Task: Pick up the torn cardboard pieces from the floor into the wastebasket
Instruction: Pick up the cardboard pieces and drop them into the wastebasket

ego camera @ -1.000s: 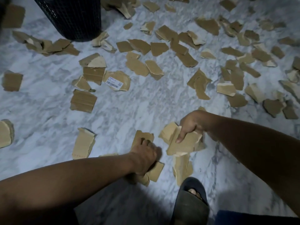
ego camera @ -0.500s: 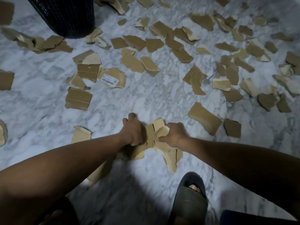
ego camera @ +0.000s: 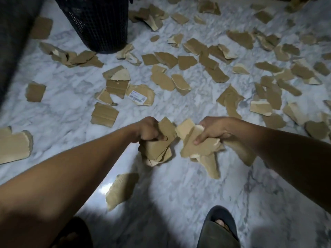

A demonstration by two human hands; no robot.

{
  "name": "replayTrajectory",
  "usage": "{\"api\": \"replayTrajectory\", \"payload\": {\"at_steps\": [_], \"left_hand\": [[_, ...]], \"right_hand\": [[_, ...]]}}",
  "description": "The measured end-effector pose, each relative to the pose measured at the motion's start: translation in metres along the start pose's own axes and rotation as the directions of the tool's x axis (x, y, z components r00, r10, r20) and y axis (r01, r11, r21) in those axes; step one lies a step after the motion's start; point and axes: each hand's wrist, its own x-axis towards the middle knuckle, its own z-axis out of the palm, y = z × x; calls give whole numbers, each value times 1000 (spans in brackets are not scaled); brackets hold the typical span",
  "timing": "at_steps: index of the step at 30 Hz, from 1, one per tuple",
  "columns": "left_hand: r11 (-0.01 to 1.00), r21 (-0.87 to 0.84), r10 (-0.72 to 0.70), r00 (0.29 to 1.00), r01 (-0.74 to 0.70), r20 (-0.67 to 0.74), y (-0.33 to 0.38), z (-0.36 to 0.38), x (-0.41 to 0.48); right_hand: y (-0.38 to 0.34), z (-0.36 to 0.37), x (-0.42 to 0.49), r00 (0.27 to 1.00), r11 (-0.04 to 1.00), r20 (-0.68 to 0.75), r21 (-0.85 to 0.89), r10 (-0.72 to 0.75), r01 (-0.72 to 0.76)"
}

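My left hand [ego camera: 149, 129] grips a bundle of torn cardboard pieces [ego camera: 159, 149] above the floor. My right hand [ego camera: 214, 130] grips a second bundle of cardboard pieces [ego camera: 198, 151] right beside it, the two bundles almost touching. The black mesh wastebasket [ego camera: 100, 24] stands at the far left, well beyond both hands. Many more brown cardboard pieces lie scattered over the white marble floor [ego camera: 170, 185], among them one with a white label [ego camera: 140, 94] and a loose piece [ego camera: 121, 190] near my left forearm.
My slippered right foot [ego camera: 218, 230] stands at the bottom, the left foot in shadow at the bottom left. A dark surface [ego camera: 12, 42] runs along the left edge. Larger cardboard pieces [ego camera: 14, 147] lie at the left.
Both hands have lifted off the floor with their bundles and drawn slightly apart. The view has shifted, so the wastebasket shows larger and nearer.
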Motion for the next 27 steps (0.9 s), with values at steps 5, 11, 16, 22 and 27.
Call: {"api": "replayTrajectory", "payload": {"at_steps": [5, 11, 16, 22, 27], "left_hand": [[764, 645, -336, 864, 16, 376, -11, 20, -19], [765, 634, -266, 952, 111, 155, -63, 42, -53], [769, 619, -132, 987, 158, -89, -96, 35, -62], [725, 660, -242, 970, 196, -23, -94, 36, -60], [862, 459, -260, 965, 217, 32, -89, -5, -56]], "right_hand": [[17, 53, 20, 986, 736, -162, -673, -39, -81], [12, 57, 30, 992, 764, -79, -645, -95, 22], [-13, 47, 43, 993, 800, 6, -593, -114, 95], [-70, 57, 63, 957, 877, -85, -431, -277, 215], [-109, 55, 70, 916, 941, -230, -165, -328, 295]]}}
